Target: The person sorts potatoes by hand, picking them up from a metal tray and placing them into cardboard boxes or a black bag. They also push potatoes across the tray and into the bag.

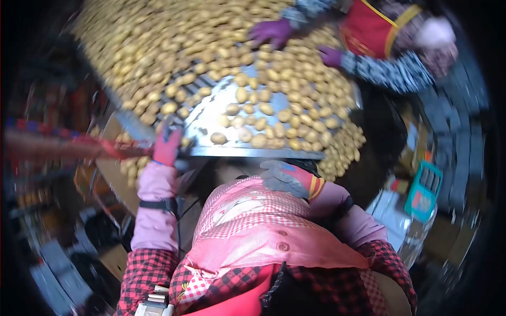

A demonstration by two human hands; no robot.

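My left hand [166,145], in a pink and grey glove, is at the left front corner of a metal sorting table [205,118]. Its blurred fingers point away from me, apart, beside a few potatoes [169,108]; I see nothing held. My right hand [292,179], in a grey and pink glove, lies with extended fingers against the front of my pink checked apron [253,197], just short of the table's front edge. It holds nothing visible. Loose potatoes cover much of the table, thickest at the back and right.
Across the table, a co-worker in a red apron [366,29] reaches over the potatoes with purple gloves [271,32]. A blurred reddish bar or strap [79,145] runs in from the left towards my left hand. At right are a teal case [423,190] and cartons [448,237].
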